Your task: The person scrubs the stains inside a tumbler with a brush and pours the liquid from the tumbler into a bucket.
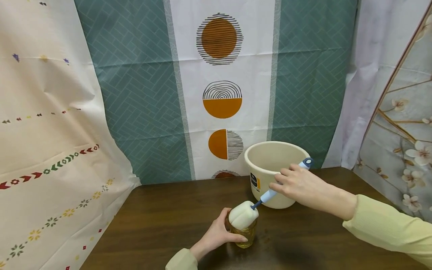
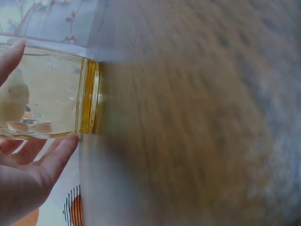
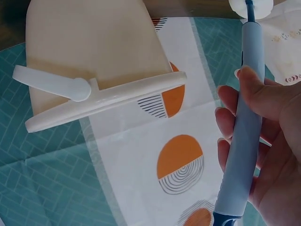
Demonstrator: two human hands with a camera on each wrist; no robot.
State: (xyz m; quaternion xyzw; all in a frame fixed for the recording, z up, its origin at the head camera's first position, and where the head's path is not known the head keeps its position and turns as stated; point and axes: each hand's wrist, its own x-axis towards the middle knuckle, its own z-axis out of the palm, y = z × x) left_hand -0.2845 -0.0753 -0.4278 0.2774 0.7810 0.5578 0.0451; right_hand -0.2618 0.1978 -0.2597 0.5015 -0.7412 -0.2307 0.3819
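Note:
An amber glass cup (image 1: 245,237) stands upright on the wooden table, and my left hand (image 1: 221,232) grips it around the side. The left wrist view shows the clear yellowish glass (image 2: 51,94) with thumb and fingers on opposite sides. My right hand (image 1: 297,183) holds the light-blue handle (image 3: 247,108) of a sponge bottle brush, fingers curled round it. The brush's white sponge head (image 1: 243,215) sits at the cup's mouth, tilted, with most of it above the rim. A pale shape, perhaps the sponge's lower end, shows through the glass.
A cream plastic bucket (image 1: 270,165) with a label stands at the back right of the table (image 1: 162,221), just behind the right hand. Its white handle (image 3: 51,84) shows in the right wrist view. Patterned cloths (image 1: 135,75) hang behind and at both sides.

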